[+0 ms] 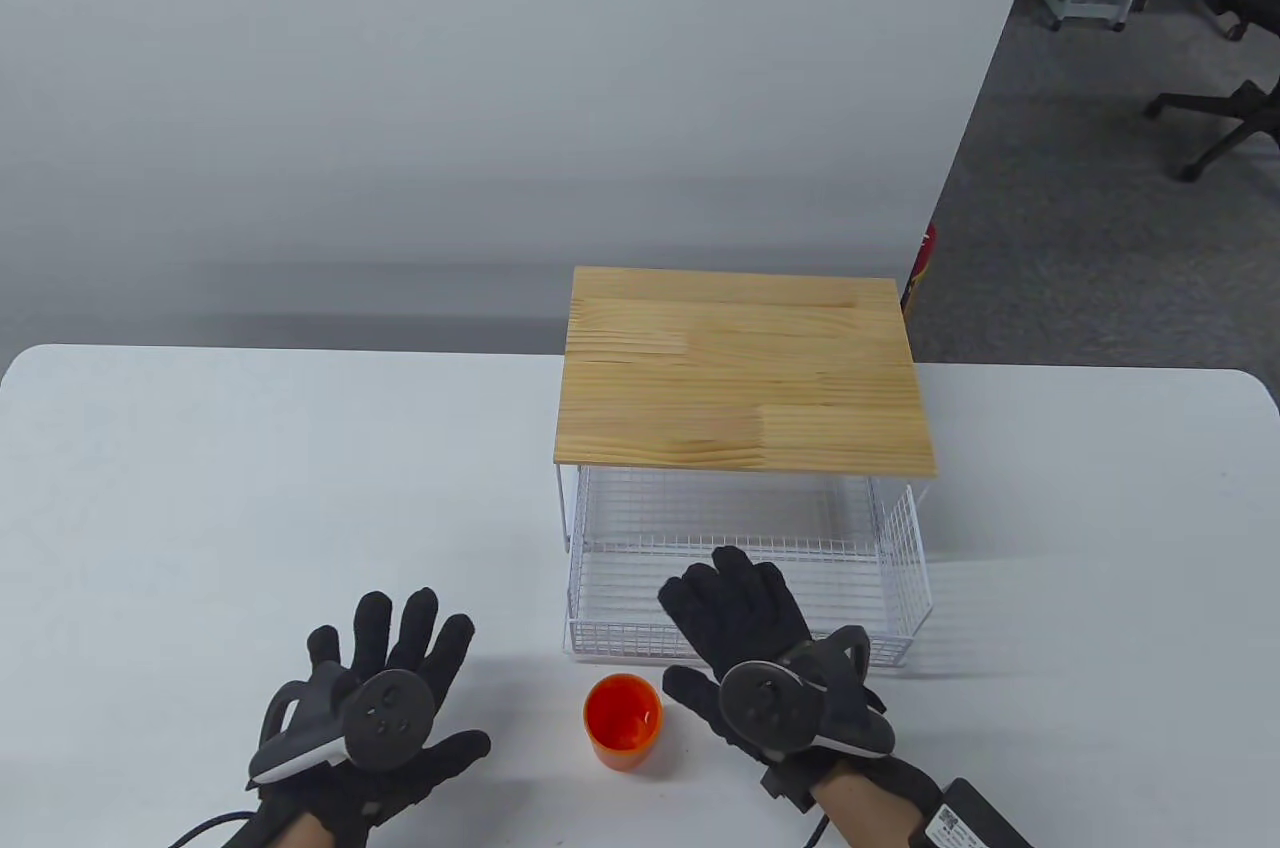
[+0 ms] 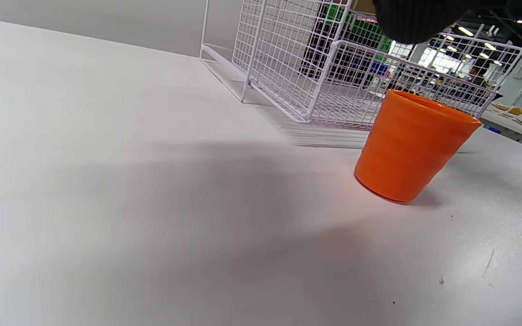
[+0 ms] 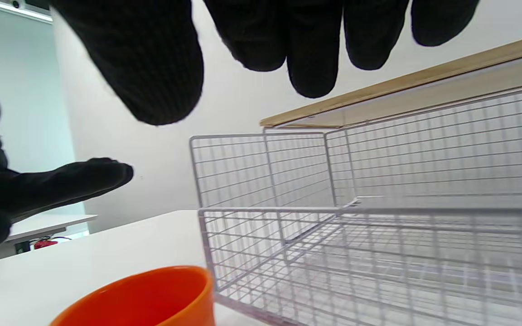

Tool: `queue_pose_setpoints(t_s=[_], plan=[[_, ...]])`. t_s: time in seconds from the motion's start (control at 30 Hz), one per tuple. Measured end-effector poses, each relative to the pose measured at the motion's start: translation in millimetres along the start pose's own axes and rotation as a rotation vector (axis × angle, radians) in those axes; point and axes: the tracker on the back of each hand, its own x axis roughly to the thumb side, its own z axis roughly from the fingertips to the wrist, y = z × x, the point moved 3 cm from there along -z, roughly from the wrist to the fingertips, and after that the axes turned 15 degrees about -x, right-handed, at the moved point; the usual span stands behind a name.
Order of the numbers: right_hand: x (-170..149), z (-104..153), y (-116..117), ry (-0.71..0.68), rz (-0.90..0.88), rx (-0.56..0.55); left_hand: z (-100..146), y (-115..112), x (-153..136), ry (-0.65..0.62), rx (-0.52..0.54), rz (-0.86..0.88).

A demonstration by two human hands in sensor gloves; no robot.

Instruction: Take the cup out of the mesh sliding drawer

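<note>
An orange cup [image 1: 623,720] stands upright on the white table, in front of the pulled-out white mesh drawer [image 1: 600,638]. It also shows in the left wrist view [image 2: 413,146] and the right wrist view [image 3: 143,299]. The drawer [image 3: 333,253] holds nothing that I can see. My left hand [image 1: 385,678] is open, fingers spread, to the left of the cup. My right hand [image 1: 745,628] is open, fingers spread, over the drawer's front edge, just right of the cup. Neither hand touches the cup.
The drawer slides under a wire rack with a wooden top [image 1: 745,368]. The white table [image 1: 250,488] stretches to the left. A black device [image 1: 975,813] lies by my right wrist at the table's front edge.
</note>
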Motion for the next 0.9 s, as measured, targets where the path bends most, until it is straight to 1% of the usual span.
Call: queue_pose_setpoints(t_s=[0.27, 0.4, 0.47, 0.67, 0.9], plan=[[-27, -2, 5, 0.085, 0.047, 0.065, -1, 0, 1, 0.002, -0.008, 0.000], [-40, -1, 15, 0.134, 0.068, 0.137, -1, 0, 1, 0.003, -0.012, -0.003], [-45, 0, 19, 0.140, 0.078, 0.144, 0, 0, 1, 0.003, -0.013, -0.005], [-48, 1, 25, 0.142, 0.102, 0.160, 0, 0, 1, 0.001, -0.012, 0.000], [-52, 4, 36, 0.156, 0.143, 0.220, 0, 0, 2, 0.001, -0.011, -0.002]])
